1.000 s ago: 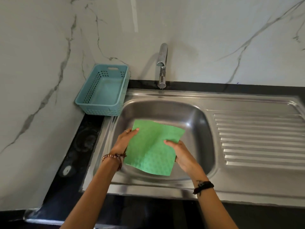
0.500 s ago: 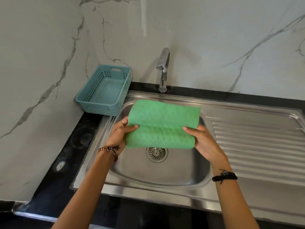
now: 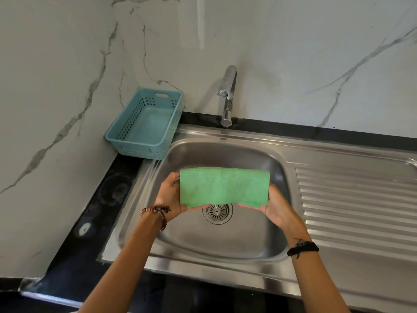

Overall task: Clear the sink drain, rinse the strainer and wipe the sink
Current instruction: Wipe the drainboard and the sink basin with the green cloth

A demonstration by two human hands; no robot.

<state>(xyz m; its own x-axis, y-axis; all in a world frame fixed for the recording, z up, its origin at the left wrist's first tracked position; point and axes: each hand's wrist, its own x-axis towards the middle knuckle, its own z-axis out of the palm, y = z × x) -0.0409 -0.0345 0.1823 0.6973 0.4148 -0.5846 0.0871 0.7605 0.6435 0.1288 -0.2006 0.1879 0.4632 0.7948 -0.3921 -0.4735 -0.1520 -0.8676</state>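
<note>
We hold one folded green cloth (image 3: 224,186) above the sink basin (image 3: 216,240).

Our left hand (image 3: 169,195) pinches its left edge and our right hand (image 3: 274,205) its right edge, fingers closed on the fabric, with one drain strainer (image 3: 217,211) just below the cloth. Beyond the basin stand one faucet (image 3: 227,96) behind and one teal basket (image 3: 144,124) at its back-left corner; the ribbed drainboard (image 3: 356,204) lies bare to its right.

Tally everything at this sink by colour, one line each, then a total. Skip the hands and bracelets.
Green: 1, the cloth, held folded by the left hand and right hand
Blue: 1, the basket
Silver: 3, the sink, tap, strainer
Total: 5
</note>
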